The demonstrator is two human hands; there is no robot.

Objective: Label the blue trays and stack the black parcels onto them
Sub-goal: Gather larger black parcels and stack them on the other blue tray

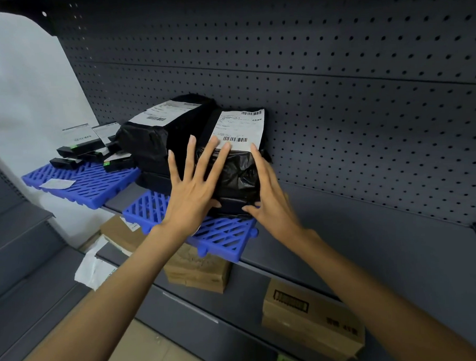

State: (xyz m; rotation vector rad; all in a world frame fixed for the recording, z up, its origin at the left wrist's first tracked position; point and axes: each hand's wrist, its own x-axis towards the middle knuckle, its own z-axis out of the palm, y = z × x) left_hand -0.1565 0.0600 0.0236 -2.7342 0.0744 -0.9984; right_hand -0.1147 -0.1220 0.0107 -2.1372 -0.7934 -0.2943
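Pressing black parcel (236, 177) on blue tray (223, 235); my left hand (196, 187), right hand (267, 195) both flat, nothing gripped. Risk: tray overhangs shelf (370, 229), parcel topples.

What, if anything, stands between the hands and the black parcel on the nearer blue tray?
Nothing visible does. The left hand lies with spread fingers on the front of the black parcel, and the right hand presses its right side, both in direct contact. The parcel already sits on the nearer blue tray, beside a second black parcel.
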